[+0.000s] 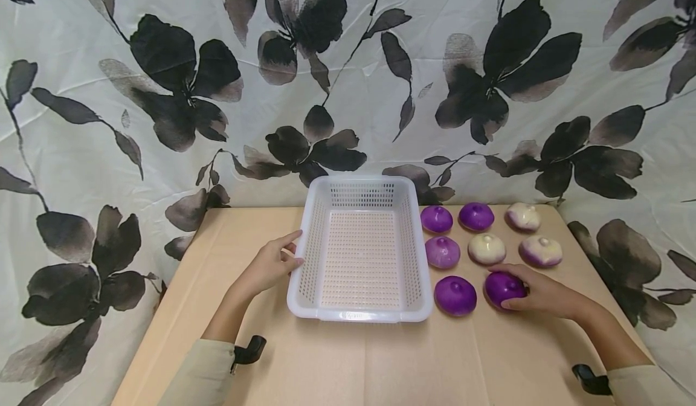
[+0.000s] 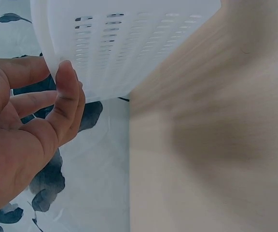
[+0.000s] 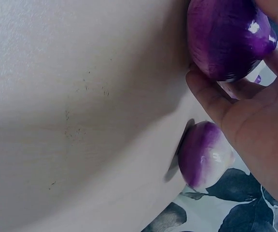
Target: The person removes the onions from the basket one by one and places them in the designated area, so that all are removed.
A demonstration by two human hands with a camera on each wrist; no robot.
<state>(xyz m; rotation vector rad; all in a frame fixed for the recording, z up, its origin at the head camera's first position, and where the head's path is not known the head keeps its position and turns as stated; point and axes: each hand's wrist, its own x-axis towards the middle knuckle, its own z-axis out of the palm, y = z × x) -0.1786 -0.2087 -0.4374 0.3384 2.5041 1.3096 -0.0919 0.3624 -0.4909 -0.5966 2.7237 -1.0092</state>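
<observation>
A white perforated plastic basket [image 1: 359,315] sits on the table, with nothing inside it. My left hand [image 1: 272,264] holds its left rim; in the left wrist view, the fingers [image 2: 67,92] curl at the basket's edge [image 2: 52,29]. To the right of the basket, my right hand [image 1: 544,291] grips a glossy dark purple onion [image 1: 501,288], thumb on the near side and fingers on the far side. In the right wrist view, this onion [image 3: 226,38] is close to the tabletop; whether it touches is unclear. Another dark purple onion [image 1: 455,295] lies just left of it.
Behind the held onion, several onions stand in rows: purple ones [image 1: 437,219] [image 1: 476,216], a lighter purple one [image 1: 442,252], a whitish one [image 1: 486,249] and white-and-purple ones [image 1: 541,251] [image 1: 523,217]. A floral cloth [image 1: 380,110] hangs behind the wooden table [image 1: 337,364].
</observation>
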